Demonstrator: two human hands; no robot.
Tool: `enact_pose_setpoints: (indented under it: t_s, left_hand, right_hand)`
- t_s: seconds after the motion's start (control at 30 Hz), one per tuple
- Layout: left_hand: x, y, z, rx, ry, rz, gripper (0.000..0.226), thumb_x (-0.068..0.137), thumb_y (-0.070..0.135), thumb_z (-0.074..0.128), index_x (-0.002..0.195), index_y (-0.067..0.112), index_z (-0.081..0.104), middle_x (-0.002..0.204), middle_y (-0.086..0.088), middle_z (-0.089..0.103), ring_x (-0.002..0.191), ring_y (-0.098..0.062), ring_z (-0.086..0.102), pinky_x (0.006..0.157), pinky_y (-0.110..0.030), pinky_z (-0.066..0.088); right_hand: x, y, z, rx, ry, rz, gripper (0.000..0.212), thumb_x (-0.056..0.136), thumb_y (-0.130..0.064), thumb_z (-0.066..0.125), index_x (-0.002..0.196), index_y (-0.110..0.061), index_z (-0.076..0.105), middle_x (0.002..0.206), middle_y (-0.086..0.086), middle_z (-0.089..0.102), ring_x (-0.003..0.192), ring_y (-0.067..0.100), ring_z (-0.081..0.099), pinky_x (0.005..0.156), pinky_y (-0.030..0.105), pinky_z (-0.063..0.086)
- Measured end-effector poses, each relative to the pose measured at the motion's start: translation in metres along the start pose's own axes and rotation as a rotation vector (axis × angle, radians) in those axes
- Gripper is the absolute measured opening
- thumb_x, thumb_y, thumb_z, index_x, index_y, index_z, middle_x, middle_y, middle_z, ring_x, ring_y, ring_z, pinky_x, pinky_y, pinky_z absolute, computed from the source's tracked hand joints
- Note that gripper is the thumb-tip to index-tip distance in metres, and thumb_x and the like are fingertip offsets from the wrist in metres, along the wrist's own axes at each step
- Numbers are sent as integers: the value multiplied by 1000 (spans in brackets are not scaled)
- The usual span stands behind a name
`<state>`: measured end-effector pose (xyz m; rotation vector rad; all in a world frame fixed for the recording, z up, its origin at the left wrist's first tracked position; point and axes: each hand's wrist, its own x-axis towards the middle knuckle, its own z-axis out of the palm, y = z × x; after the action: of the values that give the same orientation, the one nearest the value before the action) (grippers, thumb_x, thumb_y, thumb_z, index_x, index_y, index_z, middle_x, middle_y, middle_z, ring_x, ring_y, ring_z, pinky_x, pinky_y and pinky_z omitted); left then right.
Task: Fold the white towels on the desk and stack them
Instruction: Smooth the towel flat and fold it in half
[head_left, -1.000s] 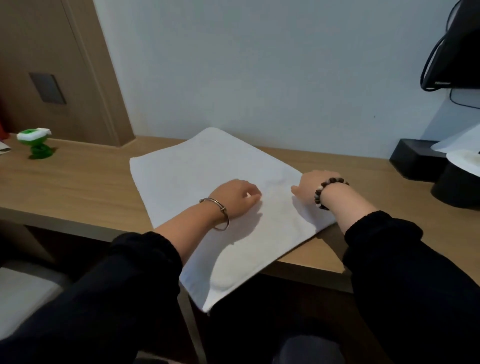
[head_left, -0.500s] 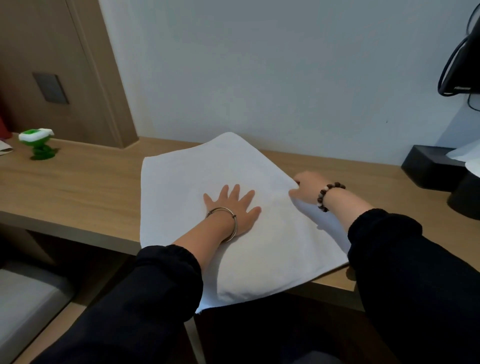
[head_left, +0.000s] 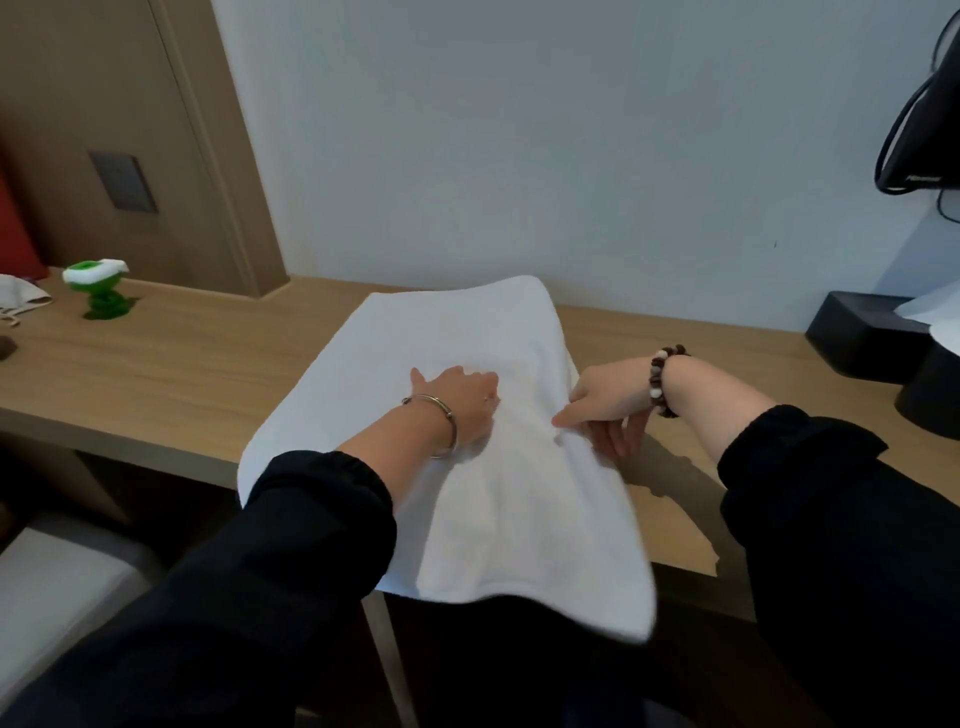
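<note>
White towel (head_left: 467, 374), tan wood-grain desk (head_left: 182, 374)

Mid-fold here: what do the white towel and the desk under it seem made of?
The white towel looks like soft matte cloth, probably cotton; it drapes limply over the front edge and wrinkles. The desk looks like wood or wood-look laminate, smooth with a low sheen; light-brown grain lines show, but which of the two cannot be told.

White soft matt cloth towel (head_left: 467, 343); light matt wood-grain desk (head_left: 171, 374); thin shiny metal bangle (head_left: 441, 410); glossy brown-and-white bead bracelet (head_left: 658, 382).
</note>
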<state>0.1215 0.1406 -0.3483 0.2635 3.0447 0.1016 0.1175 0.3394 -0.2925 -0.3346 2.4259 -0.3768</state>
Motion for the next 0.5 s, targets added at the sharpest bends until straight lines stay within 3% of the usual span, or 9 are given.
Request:
enact_pose_setpoints:
  t_s: [0.03, 0.1, 0.13, 0.2, 0.27, 0.3, 0.37, 0.4, 0.5]
  left_hand:
    - [-1, 9, 1, -13, 23, -50, 19, 92, 31, 38, 106, 22, 46, 107, 2, 49, 123, -25, 41, 102, -60, 21]
    - [-4, 20, 13, -51, 63, -107, 38, 92, 42, 32, 123, 22, 40, 129, 1, 42, 130, -23, 33, 103, -60, 21]
    - [-5, 21, 21, -61, 65, -125, 53, 92, 48, 25, 139, 24, 27, 146, 2, 30, 139, -21, 22, 105, -61, 15]
    - [-6, 18, 28, -23, 33, -114, 64, 92, 56, 16, 149, 31, 0, 158, 6, 2, 146, -19, -1, 108, -63, 2]
    - [-5, 14, 30, 33, -18, -92, 65, 91, 59, 12, 149, 36, -4, 159, 6, -8, 146, -20, -9, 108, -64, -2]
    - [-4, 15, 29, 45, -33, -78, 64, 90, 60, 12, 149, 37, -3, 159, 5, -10, 145, -21, -10, 108, -65, -2]
    - [-4, 18, 30, 51, -46, -48, 64, 90, 62, 12, 148, 39, -3, 159, 5, -10, 145, -23, -11, 107, -66, -4]
    - [-5, 19, 30, 58, -53, -35, 64, 90, 62, 12, 148, 40, -2, 159, 5, -11, 145, -23, -12, 106, -66, -4]
    - [-6, 18, 29, 59, -50, -5, 64, 91, 62, 14, 149, 39, 0, 159, 5, -9, 145, -23, -12, 106, -66, -3]
  right_hand:
    - [-6, -3, -1, 71, -107, -16, 46, 97, -45, 42, 89, -4, 61, 67, 10, 68, 53, 21, 63, 56, 29, 55]
    - [-7, -7, -6, 90, -148, -17, 51, 99, -45, 35, 89, -4, 64, 64, 10, 68, 51, 20, 61, 54, 26, 52]
    - [-3, -10, -9, 69, -42, 3, 50, 100, -41, 34, 85, -4, 64, 62, 10, 67, 49, 20, 59, 52, 24, 50]
    - [14, -14, -15, 12, 338, 35, 41, 97, -25, 33, 82, -2, 64, 69, 13, 67, 53, 23, 58, 52, 23, 46]
    - [39, -17, -19, -191, 670, -10, 33, 95, -13, 32, 100, -4, 63, 100, 15, 66, 83, 27, 62, 67, 27, 47]
    - [50, -19, -19, -248, 726, -56, 32, 94, -11, 33, 111, -8, 61, 116, 12, 61, 102, 28, 57, 81, 31, 47]
    - [68, -23, -19, -288, 652, -122, 36, 95, -14, 38, 126, -18, 55, 136, 5, 50, 125, 24, 43, 101, 37, 38]
    - [75, -25, -19, -341, 585, -126, 37, 97, -19, 40, 131, -22, 53, 140, 3, 47, 129, 23, 40, 104, 36, 35]
    - [89, -28, -18, -490, 445, -60, 37, 95, -19, 41, 130, -19, 54, 135, 4, 52, 119, 25, 51, 100, 35, 41]
